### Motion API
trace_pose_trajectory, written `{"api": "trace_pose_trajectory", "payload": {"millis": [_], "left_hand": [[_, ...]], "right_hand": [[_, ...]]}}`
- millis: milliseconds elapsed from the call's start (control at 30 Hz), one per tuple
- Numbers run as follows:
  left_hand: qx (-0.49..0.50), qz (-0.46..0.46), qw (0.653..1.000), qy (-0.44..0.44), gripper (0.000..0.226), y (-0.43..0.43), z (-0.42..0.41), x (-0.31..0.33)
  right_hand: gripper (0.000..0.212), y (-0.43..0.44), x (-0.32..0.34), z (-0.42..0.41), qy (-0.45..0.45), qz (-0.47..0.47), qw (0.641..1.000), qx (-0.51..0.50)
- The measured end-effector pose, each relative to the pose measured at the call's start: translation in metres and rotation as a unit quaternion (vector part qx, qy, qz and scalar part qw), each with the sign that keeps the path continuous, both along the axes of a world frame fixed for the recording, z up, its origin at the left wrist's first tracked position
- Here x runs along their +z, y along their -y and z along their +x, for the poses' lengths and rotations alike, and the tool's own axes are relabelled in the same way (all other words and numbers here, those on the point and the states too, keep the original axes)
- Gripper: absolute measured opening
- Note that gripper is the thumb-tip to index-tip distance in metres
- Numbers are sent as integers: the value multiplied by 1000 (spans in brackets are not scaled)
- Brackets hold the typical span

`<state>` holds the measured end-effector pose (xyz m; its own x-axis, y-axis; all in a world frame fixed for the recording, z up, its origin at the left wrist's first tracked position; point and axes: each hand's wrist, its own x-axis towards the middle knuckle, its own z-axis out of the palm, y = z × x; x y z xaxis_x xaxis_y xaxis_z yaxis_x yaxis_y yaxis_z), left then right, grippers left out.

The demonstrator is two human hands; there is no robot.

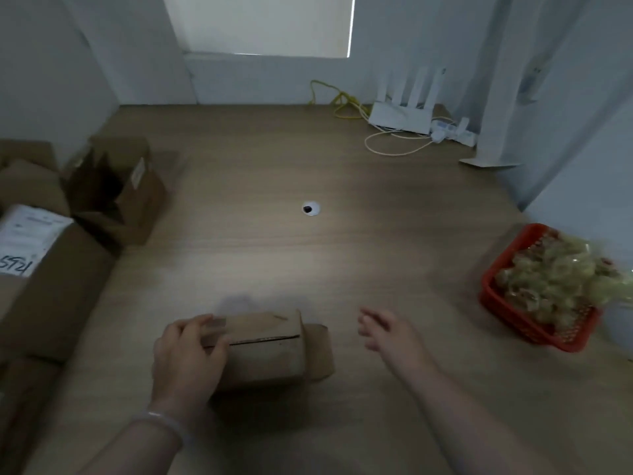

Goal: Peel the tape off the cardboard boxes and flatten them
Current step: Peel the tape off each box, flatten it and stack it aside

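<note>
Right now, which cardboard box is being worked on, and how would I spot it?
Start at the wooden table and look to its near edge. The small cardboard box lies there, gripped by the left hand, with one end flap open. The other boxes are bigger and piled at the left.

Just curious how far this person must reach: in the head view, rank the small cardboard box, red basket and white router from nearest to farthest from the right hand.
1. The small cardboard box, just left of the right hand.
2. The red basket, off to the right on the table.
3. The white router, far back by the wall.
</note>
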<state>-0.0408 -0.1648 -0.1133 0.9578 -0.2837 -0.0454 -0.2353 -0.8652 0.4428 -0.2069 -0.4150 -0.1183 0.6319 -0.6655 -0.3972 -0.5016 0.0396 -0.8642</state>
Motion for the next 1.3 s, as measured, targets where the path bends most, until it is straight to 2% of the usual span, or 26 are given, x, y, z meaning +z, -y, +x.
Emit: {"api": "trace_pose_trajectory", "payload": {"millis": [100, 167, 200, 267, 300, 400, 433, 500, 567, 633, 667, 733, 833, 900, 967, 1033, 1133, 1300], "left_hand": [[69, -48, 993, -88, 49, -17, 3, -5], [106, -137, 974, -144, 43, -24, 1, -1], [124, -174, 963, -162, 35, -27, 1, -2], [164, -233, 936, -205, 16, -35, 2, -3], [177, -254, 922, -231, 17, -39, 4, -5], [165, -268, 902, -296, 33, -46, 9, -5], [146, -254, 906, -306, 38, -45, 10, -2], [97, -213, 925, -299, 28, -40, 15, 0], [40, -190, 928, -318, 14, -37, 19, 1], [-12, -134, 929, -345, 40, -38, 26, -3], [-44, -84, 935, -341, 57, -39, 29, -2], [-86, -18, 945, -314, 76, -33, 30, -1], [-46, -6, 969, -243, 81, -17, 27, -3], [-8, -20, 985, -171, 82, -9, 23, -6], [13, -34, 991, -130, 97, -5, 18, -8], [10, -15, 991, -135, 111, -5, 19, -10], [-4, 59, 986, -153, 118, 1, 32, -13], [4, 97, 981, -167, 109, 11, 48, -12]], "right_hand": [[31, -54, -12, 18, -15, -62, 980, 189], [40, -72, -14, 23, -20, -86, 971, 223], [38, -77, -12, 24, -21, -86, 974, 210], [20, -78, -12, 29, -19, -24, 989, 144], [19, -79, -9, 33, -14, 27, 994, 103], [40, -77, -3, 43, -33, 117, 992, 45], [42, -76, 0, 48, -40, 118, 991, 47], [34, -73, 0, 56, -85, 75, 988, 105], [7, -71, 0, 65, -124, 38, 976, 173], [44, -68, -4, 74, -149, -9, 960, 236], [62, -68, -5, 79, -167, -64, 947, 267], [80, -73, -2, 87, -192, -185, 914, 304], [85, -90, -1, 99, -201, -272, 905, 259], [95, -100, -5, 105, -196, -287, 910, 226], [111, -105, -5, 109, -193, -281, 915, 215], [117, -105, -2, 112, -206, -282, 911, 222], [121, -102, 2, 119, -228, -291, 901, 228], [119, -96, 1, 130, -238, -284, 902, 220]]}}
